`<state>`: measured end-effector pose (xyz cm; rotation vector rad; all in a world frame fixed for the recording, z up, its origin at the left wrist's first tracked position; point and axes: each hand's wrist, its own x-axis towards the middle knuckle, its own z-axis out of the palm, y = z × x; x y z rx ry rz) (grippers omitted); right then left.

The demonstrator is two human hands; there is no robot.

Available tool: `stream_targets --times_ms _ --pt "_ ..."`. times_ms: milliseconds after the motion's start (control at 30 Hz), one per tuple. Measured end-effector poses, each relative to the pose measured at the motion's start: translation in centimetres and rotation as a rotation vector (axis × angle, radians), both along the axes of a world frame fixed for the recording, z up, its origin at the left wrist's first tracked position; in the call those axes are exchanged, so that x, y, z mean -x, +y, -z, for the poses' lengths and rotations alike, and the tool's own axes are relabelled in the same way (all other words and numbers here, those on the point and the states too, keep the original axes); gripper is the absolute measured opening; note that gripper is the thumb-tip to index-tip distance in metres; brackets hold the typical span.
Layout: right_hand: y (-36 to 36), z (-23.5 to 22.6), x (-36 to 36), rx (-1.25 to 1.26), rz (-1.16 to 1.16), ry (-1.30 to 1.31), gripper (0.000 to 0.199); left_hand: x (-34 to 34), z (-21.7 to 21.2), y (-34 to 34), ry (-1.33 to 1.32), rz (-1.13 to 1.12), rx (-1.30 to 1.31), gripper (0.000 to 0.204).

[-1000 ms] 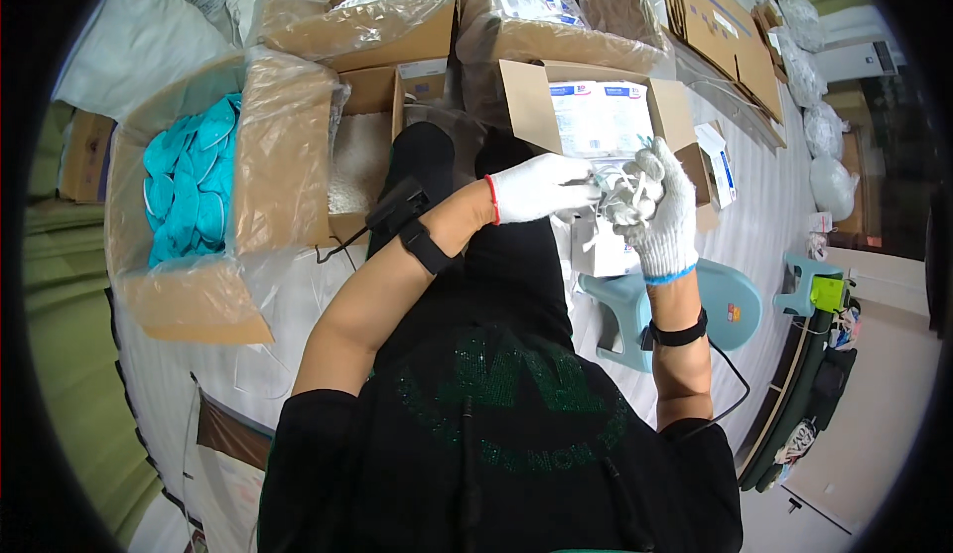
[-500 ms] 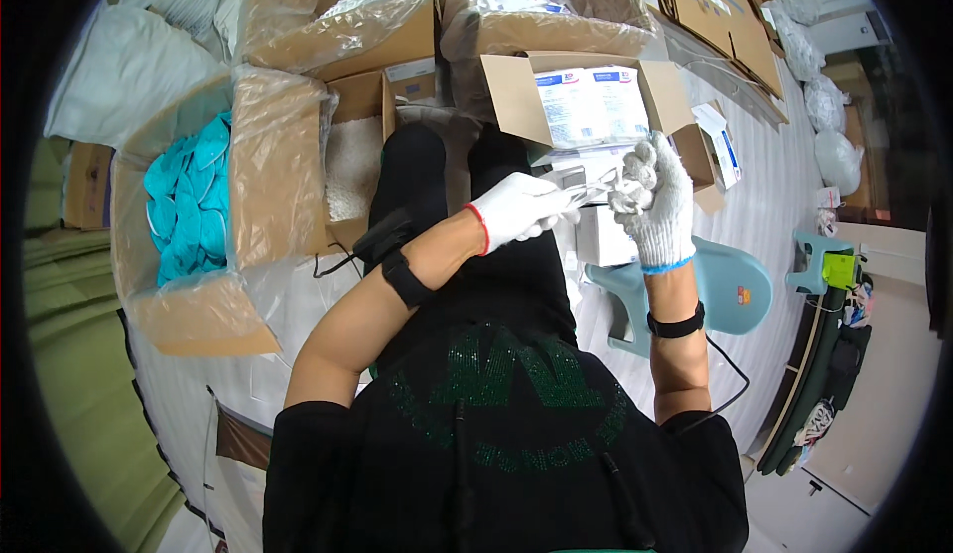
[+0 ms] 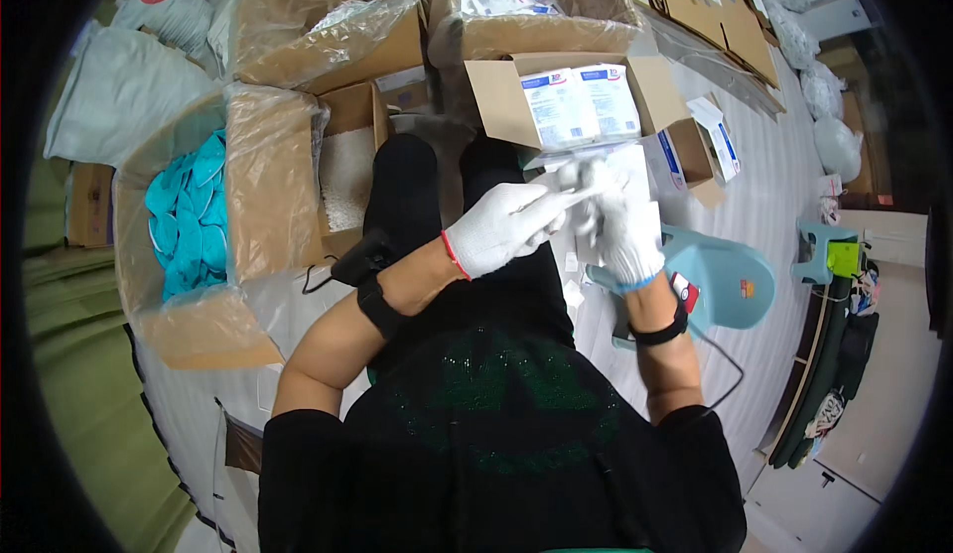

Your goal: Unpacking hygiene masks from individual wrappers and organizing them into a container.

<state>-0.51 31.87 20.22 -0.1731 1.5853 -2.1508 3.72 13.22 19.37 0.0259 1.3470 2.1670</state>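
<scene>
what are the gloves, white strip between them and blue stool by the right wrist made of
Gloves: matte knitted fabric, perhaps cotton, from the soft, textured surface and snug fit.
White strip: possibly fabric or elastic, being thin and matte; blur leaves it open.
Blue stool: probably moulded plastic, smooth, from its rounded edges and even colour.

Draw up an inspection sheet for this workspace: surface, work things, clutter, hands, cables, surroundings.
Surface: pale, lined floor.
Work things: white strip between the hands, kind unclear; beyond them, an open box holding white packets.
Clutter: light-blue stool and flattened cartons at right; teal pieces in a plastic-lined carton at left.
Hands: left hand, red-cuffed white glove, pinches the strip; right hand, blue-cuffed white glove, blurred, grip unclear.
Cables: black cable loops beside the right forearm; short cord near the left wrist.
Surroundings: green curtain and white sack at left; clear bags at far right.
</scene>
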Motion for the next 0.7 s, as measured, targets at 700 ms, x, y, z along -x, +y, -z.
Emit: stream_targets --times_ms 700 --pt "8.9 -8.0 -2.8 0.277 0.119 -0.586 0.032 -3.8 -4.4 -16.3 0.487 -0.003 0.755 0.016"
